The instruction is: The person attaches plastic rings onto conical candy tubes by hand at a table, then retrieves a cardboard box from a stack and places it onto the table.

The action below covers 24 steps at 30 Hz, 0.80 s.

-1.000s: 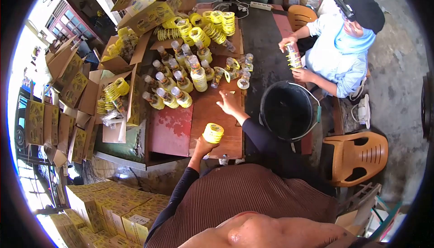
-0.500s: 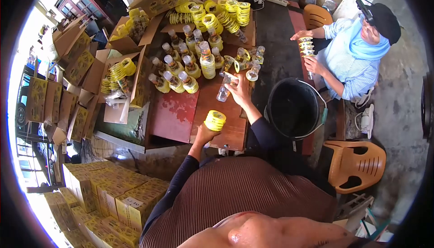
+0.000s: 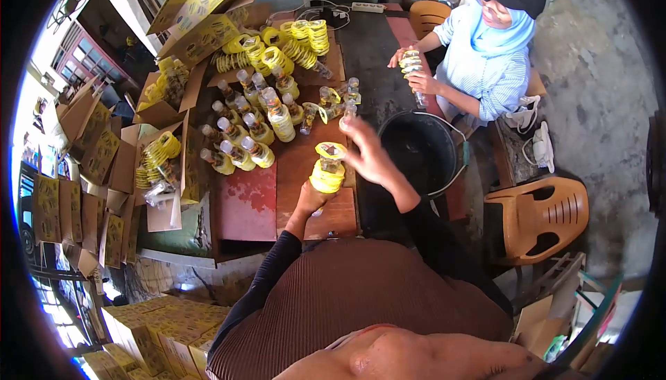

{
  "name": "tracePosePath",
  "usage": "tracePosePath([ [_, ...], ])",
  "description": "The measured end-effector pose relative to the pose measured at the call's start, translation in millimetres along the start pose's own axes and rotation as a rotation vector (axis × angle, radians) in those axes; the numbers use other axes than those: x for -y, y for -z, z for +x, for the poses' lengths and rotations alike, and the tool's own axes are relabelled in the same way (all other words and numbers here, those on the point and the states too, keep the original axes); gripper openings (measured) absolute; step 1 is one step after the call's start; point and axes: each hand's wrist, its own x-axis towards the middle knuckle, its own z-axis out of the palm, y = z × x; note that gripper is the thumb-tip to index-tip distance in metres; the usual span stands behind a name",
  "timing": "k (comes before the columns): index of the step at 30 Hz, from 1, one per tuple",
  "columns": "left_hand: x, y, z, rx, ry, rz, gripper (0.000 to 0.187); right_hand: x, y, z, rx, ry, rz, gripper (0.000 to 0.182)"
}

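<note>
My left hand (image 3: pixel 311 200) is wrapped round a clear tube that carries a stack of yellow rings (image 3: pixel 327 175), upright over the near part of the wooden table (image 3: pixel 333 222). One more yellow ring (image 3: pixel 331 150) sits higher at the tube's top, apart from the stack. Just right of it is my right hand (image 3: pixel 368 154), blurred, fingers apart, with nothing visible in it. Beyond the hands stand several clear-capped bottles with yellow rings (image 3: pixel 279 116). A few loose clear tubes with rings (image 3: pixel 333 96) lie to their right.
A black bucket (image 3: pixel 418 151) stands right of my right hand. Across the table a co-worker (image 3: pixel 479 61) holds a ringed tube (image 3: pixel 411 68). Open cartons with yellow rings (image 3: pixel 163 151) are at the left, stacked boxes (image 3: pixel 149 324) at lower left, an orange chair (image 3: pixel 534 217) at right.
The view has shifted, so the table appears further left. My right hand has let go of the empty tube and moved next to the stack, where a ring now sits above the others.
</note>
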Motion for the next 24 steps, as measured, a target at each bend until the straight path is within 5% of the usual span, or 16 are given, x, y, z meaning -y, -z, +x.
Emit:
tracePosePath([
  [1, 3.2, 0.4, 1.1, 0.003, 0.001, -0.001, 0.04, -3.2, 7.9, 8.2, -0.161, -0.106, 0.203, 0.055],
  [5, 6.9, 0.6, 1.1, 0.01, -0.016, 0.036, 0.037, 19.3, 59.7, 36.1, -0.662, -0.139, 0.09, 0.057],
  [7, 4.6, 0.2, -4.2, -0.015, -0.02, 0.031, 0.036, 17.3, 22.8, 26.5, -0.68, -0.16, -0.004, 0.056],
  [8, 6.9, -0.5, -7.8, -0.019, -0.018, 0.012, 0.035, 30.3, -1.0, 23.6, -0.377, -0.314, 0.023, 0.06],
  [9, 8.2, -1.0, -7.6, -0.025, -0.017, -0.007, 0.034, 17.4, -30.9, -5.7, 0.431, -0.551, 0.24, 0.065],
  [10, 5.2, 2.4, -6.9, 0.009, 0.194, 0.259, 0.031, 7.4, -83.2, -44.9, 0.478, -0.081, 0.023, 0.067],
  [14, 36.2, 6.4, -44.1, -0.083, 0.089, 0.278, 0.028, -13.3, -118.4, -69.4, 0.757, -0.248, 0.349, 0.065],
  [16, 21.3, 13.7, -56.9, 0.041, 0.574, 0.113, 0.03, -28.5, -127.7, -59.9, 0.83, -0.253, 0.452, 0.063],
  [18, 32.7, 18.2, -62.1, -0.022, 0.432, 0.122, 0.032, -57.1, -145.0, -44.4, 0.685, -0.502, 0.817, 0.061],
  [19, 36.9, 21.1, -63.4, -0.077, 0.281, 0.134, 0.034, -67.0, -147.8, -30.1, 0.552, -0.502, 0.604, 0.049],
  [20, 23.7, 27.7, -63.1, -0.057, 0.366, 0.126, 0.036, -88.2, -155.3, -15.6, 0.494, -0.429, 0.386, 0.038],
  [21, 30.6, 29.7, -65.9, -0.064, 0.371, 0.127, 0.036, -98.7, -166.0, -12.8, 0.065, -0.287, 0.122, 0.039],
  [24, 47.6, 34.3, -79.6, -0.174, 0.242, 0.139, 0.039, -156.1, -164.8, 25.9, -0.017, -0.439, -0.218, 0.058],
])
